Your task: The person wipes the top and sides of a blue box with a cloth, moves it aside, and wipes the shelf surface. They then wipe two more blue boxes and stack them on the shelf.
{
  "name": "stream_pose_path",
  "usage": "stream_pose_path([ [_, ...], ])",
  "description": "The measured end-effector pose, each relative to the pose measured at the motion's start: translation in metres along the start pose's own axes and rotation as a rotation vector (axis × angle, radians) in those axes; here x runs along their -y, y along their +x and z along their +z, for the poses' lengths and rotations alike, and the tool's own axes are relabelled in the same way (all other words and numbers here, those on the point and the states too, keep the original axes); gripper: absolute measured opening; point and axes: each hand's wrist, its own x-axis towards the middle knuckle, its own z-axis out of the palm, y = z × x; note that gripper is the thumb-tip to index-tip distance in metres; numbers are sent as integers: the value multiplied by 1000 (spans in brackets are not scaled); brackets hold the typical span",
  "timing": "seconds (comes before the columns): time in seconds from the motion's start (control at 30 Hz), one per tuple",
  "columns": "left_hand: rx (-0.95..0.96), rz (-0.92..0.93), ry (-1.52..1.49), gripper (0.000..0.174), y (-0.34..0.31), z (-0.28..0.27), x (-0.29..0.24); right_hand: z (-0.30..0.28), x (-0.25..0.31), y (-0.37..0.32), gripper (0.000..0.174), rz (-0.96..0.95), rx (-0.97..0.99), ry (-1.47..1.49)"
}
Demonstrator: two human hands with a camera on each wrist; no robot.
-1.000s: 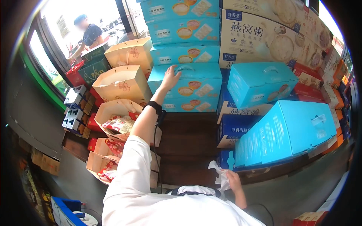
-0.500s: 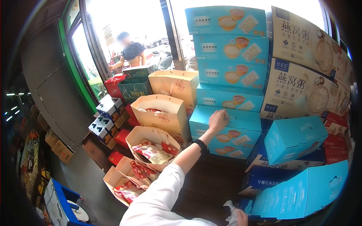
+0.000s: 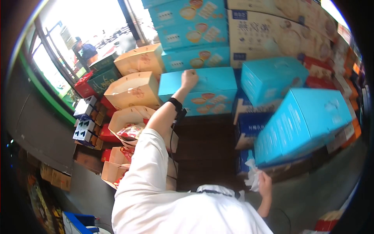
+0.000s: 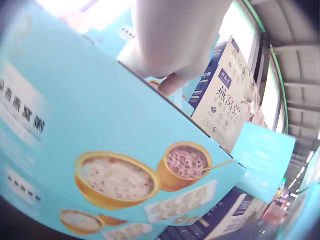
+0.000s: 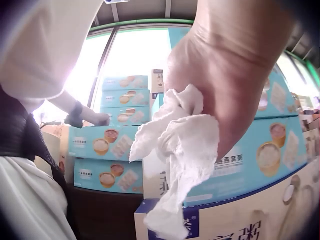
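My left hand (image 3: 189, 79) reaches out to a turquoise carton (image 3: 218, 80) with bowls of porridge printed on its front. Its fingers curl down at the carry handle (image 4: 178, 97) on the lid, gripping it. The hand covers most of the handle in the head view. This carton sits on another of the same kind, in front of a taller stack (image 3: 187, 35). Low at my right side, my right hand (image 3: 265, 185) holds a crumpled white tissue (image 5: 187, 145), which hangs down from the fingers in the right wrist view.
Beige gift bags (image 3: 134, 89), some with red packets inside, line the left. To the right stand a turquoise carton (image 3: 270, 80) and a larger turquoise box (image 3: 307, 121) over dark blue cartons (image 3: 249, 126). Beige cartons (image 3: 265, 35) rise behind. A person (image 3: 86, 52) is beyond the window.
My left hand has gone from lying on the carton's lid to curling its fingers at the handle. The right hand keeps the tissue. The head view swung away and back.
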Motion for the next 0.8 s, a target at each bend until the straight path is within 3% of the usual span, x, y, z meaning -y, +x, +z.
stream_pose_path([
  [0.1, -25, -67, -77, 9, -27, -15, -19, -14, 2, -29, 30, 56, -76, 55],
  [0.2, 86, -167, -252, 6, -62, -37, -30, -22, -9, -47, 30, 67, -94, 74],
  [0.43, 337, -449, -485, 27, -162, -91, -78, -26, -5, -56, 32, -20, -104, 86],
  [0.57, 456, -618, -626, 30, -221, -88, -70, -30, -4, -63, 32, -6, -77, 116],
  [0.8, 456, -879, -848, 33, -309, -88, -75, -29, -13, -69, 32, 22, -55, 125],
])
